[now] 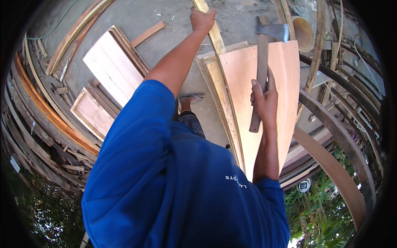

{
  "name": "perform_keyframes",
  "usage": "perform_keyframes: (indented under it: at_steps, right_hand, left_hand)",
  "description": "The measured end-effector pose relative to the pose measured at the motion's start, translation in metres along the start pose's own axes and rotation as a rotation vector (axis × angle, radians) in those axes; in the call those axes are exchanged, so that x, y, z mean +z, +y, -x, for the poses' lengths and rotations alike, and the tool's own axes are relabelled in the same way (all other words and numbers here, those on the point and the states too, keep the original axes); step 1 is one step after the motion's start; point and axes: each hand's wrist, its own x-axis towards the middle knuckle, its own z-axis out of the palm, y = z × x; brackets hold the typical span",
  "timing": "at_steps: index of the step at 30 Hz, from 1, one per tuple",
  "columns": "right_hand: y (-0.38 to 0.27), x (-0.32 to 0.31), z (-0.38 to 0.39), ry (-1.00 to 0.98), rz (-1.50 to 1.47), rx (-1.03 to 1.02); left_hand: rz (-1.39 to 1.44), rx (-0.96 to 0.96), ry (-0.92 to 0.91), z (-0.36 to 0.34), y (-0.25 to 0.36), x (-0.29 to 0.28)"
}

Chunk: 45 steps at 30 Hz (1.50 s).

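Note:
My left arm reaches far forward, and my left hand (pixel 202 20) is wrapped round a long, pale wooden batten (pixel 216 40). In my right hand (pixel 264 99) is a hatchet (pixel 262 58), held by its straight wooden handle. Its steel head is at the far end, with the shiny blade pointing right. The hatchet shows above a broad, smooth, light wooden panel (pixel 240 82); I cannot tell whether it touches it. Rough-edged boards (pixel 215 84) lie along the panel's left side. The batten runs down to these boards, and where its lower end stops is unclear.
Pale panels (pixel 113 68) and a framed panel (pixel 93 109) lie to the left on the grey ground. Stacked planks (pixel 53 113) curve along the left rim. A round, tan container (pixel 303 34) and long timbers (pixel 326 109) are on the right. My foot (pixel 192 98) is near the middle.

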Motion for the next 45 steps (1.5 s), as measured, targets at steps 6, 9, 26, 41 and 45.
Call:
perform_keyframes:
  at_steps: [6,9,26,41,45]
  right_hand:
    - [0.076,0.018,0.052,0.231,0.259,-0.054]
    - [0.084,0.025,0.071,0.248,0.26,-0.105]
    - [0.111,0.049,0.031,0.122,0.527,0.043]
    - [0.109,0.068,0.054,0.345,0.276,-0.211]
    - [0.1,0.061,0.041,0.105,0.551,0.103]
  left_hand:
    - [0.002,-0.041,0.091,-0.001,0.002,0.013]
    - [-0.04,0.005,0.086,0.002,-0.005,0.011]
    - [-0.025,0.217,0.168,-0.023,-0.033,0.019]
    - [0.035,0.079,-0.02,-0.009,-0.009,0.0]
    - [-0.192,0.1,-0.213,-0.013,0.003,-0.022]
